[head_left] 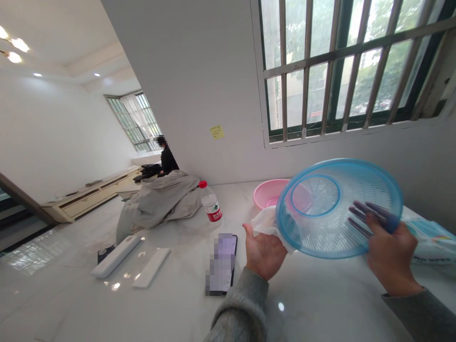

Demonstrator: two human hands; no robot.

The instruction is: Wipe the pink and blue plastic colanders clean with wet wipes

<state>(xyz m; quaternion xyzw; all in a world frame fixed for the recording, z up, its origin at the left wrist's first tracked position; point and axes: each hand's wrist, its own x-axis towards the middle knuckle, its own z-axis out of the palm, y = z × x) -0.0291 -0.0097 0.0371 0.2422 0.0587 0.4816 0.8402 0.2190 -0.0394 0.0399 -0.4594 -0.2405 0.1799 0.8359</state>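
Observation:
A translucent blue plastic colander (317, 232) is held tilted above the white table, its round base ring facing me. My right hand (392, 251) grips its right rim, thumb on the near side and fingers showing through the plastic behind. At the colander's left rim, my left hand (263, 254) has its palm turned up and its thumb pointing upward. A thin white wipe (265, 221) is in that hand, draped over the fingers and against the rim; the fingertips are hidden. Behind the colander stands a pink basket (261, 194), partly covered from view.
A phone (224, 266) lies left of my left hand. Beyond it stands a red-capped water bottle (212, 204) beside a grey cloth heap (164, 199). Two long white objects lie at left. A soft wipes pack (432, 242) rests at right. A person (167, 159) is in the background.

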